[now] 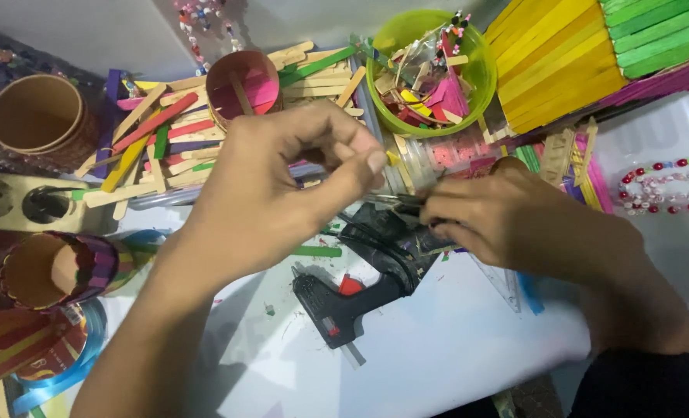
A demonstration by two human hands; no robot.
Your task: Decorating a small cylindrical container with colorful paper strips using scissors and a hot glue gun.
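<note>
My left hand [282, 186] hovers above the white table with thumb and fingers pinched together; whatever sits between the fingertips is too small to make out. My right hand [499, 220] is curled around a thin dark tool [402, 203] whose tip points left toward the left hand's fingers. Below both hands lies a black glue gun [360, 290] with a red trigger, resting on the white table [437, 356]. A loose green stick [317, 251] lies beside the gun.
A green bowl [480, 73] of scraps, a pile of coloured craft sticks [158, 139], a stick-lined cup [243, 81], stacked yellow and green sticks [561, 54], bead strings [670, 186], a brown cup [38, 116], a decorated cup [58, 267], blue ribbon [58, 379].
</note>
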